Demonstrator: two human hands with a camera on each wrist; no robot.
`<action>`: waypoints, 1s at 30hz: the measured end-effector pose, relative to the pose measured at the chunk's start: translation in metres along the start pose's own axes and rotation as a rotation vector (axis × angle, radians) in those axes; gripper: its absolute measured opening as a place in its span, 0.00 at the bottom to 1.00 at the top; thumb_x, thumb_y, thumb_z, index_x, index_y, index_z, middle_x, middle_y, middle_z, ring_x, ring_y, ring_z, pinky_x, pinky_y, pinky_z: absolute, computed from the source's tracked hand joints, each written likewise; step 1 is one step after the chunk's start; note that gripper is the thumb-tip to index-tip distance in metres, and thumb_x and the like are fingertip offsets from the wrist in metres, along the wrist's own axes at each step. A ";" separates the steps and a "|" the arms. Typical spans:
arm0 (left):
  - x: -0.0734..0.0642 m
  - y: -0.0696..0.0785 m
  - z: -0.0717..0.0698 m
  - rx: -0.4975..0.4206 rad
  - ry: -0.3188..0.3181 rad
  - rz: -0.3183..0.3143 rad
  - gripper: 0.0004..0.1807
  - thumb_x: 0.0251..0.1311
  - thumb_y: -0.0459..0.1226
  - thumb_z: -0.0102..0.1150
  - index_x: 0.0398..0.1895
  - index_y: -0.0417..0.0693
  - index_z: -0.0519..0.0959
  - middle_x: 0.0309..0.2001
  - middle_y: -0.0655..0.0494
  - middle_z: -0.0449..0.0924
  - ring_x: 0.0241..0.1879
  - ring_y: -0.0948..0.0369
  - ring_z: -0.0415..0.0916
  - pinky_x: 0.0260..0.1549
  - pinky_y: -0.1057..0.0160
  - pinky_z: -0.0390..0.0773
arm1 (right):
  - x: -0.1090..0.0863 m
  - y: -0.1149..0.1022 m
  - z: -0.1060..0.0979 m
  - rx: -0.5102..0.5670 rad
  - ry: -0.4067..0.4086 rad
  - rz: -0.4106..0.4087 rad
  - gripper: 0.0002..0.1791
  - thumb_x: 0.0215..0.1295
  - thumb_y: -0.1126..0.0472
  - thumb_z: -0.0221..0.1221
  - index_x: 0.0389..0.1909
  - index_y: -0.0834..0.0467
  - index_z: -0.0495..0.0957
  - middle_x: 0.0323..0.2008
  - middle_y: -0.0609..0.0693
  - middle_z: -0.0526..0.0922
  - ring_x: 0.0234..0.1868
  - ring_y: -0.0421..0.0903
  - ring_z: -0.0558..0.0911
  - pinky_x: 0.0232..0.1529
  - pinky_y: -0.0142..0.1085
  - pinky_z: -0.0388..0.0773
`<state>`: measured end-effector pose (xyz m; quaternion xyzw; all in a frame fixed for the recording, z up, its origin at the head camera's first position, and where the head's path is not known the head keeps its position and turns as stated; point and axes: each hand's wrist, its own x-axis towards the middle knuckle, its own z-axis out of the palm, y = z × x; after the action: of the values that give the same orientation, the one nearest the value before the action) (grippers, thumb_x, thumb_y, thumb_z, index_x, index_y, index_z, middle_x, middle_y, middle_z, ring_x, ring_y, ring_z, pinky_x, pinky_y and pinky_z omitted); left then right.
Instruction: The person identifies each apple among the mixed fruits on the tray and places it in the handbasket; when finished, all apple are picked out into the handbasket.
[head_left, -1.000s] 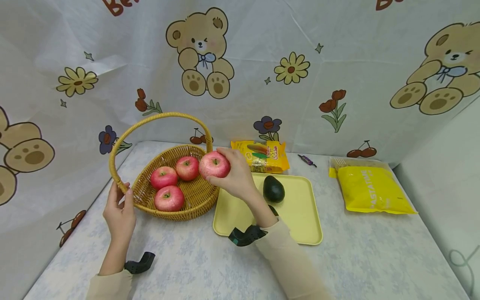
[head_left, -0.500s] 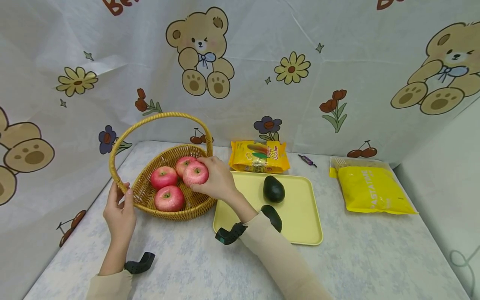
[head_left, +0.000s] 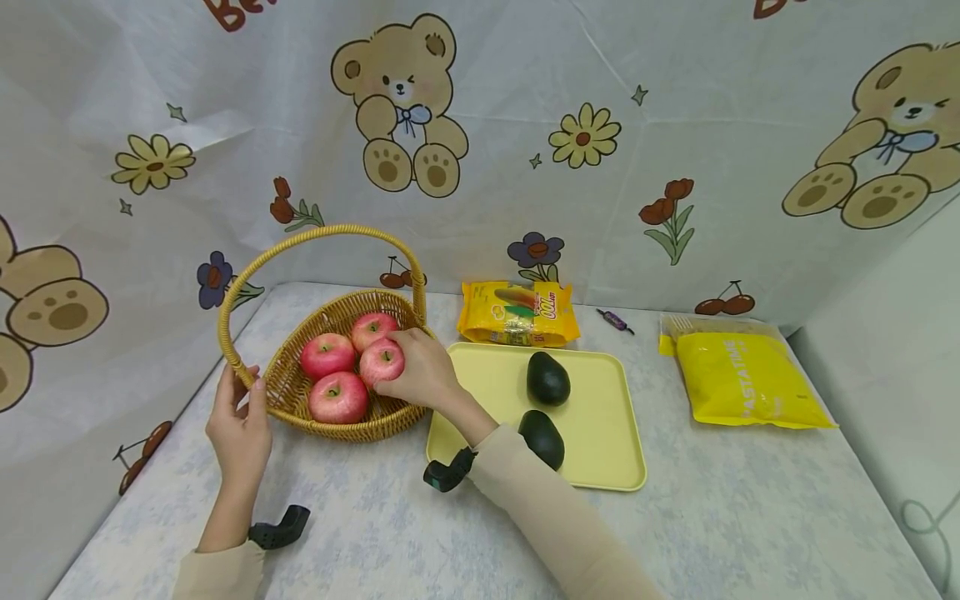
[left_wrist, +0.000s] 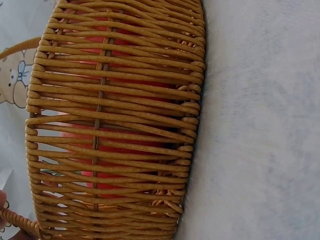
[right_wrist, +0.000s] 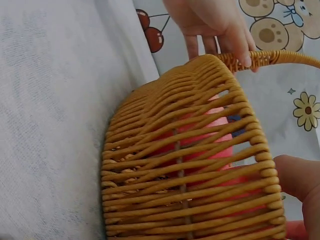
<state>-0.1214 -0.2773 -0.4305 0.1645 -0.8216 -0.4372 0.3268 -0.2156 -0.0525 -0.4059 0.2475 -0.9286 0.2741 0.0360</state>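
Note:
In the head view my right hand (head_left: 426, 373) grips a red apple (head_left: 381, 363) inside the wicker basket (head_left: 397, 427), low among the other fruit. Three more red apples lie there: one at the back (head_left: 372, 330), one at the left (head_left: 327, 355) and one in front (head_left: 337, 400). With its fingers round the base of the arched handle (head_left: 238, 367), my left hand (head_left: 242, 429) holds the basket at its left end. Woven basket wall (left_wrist: 115, 125) fills much of the left wrist view, red apples showing through the gaps. The right wrist view shows the thumb (right_wrist: 295, 175) behind the rim.
Right of the basket is a pale yellow tray (head_left: 603, 417) bearing two dark avocados, one at the back (head_left: 548, 379) and one in front (head_left: 542, 437). Behind stands a yellow food packet (head_left: 517, 314). A small purple item (head_left: 615, 321) and a yellow pasta bag (head_left: 750, 379) lie further right.
My right hand has moved left and down with the apple, from above the basket's right rim into the basket. The front avocado has come into view. My left hand stays on the handle.

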 end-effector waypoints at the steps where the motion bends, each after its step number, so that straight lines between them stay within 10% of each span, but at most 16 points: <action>1: 0.000 0.000 0.000 0.000 0.001 0.001 0.26 0.74 0.42 0.46 0.74 0.63 0.61 0.58 0.49 0.77 0.59 0.55 0.74 0.50 0.78 0.72 | 0.000 0.000 0.001 -0.005 0.000 -0.002 0.40 0.48 0.43 0.70 0.63 0.53 0.73 0.55 0.49 0.79 0.56 0.47 0.77 0.55 0.41 0.76; 30: 0.000 0.000 0.001 0.003 0.009 -0.009 0.27 0.74 0.42 0.46 0.74 0.59 0.61 0.58 0.49 0.77 0.59 0.54 0.73 0.51 0.78 0.73 | -0.001 -0.007 0.018 -0.309 -0.054 0.014 0.37 0.53 0.36 0.64 0.61 0.49 0.74 0.49 0.44 0.81 0.52 0.41 0.78 0.54 0.40 0.68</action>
<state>-0.1219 -0.2765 -0.4309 0.1707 -0.8201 -0.4365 0.3284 -0.2106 -0.0667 -0.4177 0.2397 -0.9621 0.1215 0.0466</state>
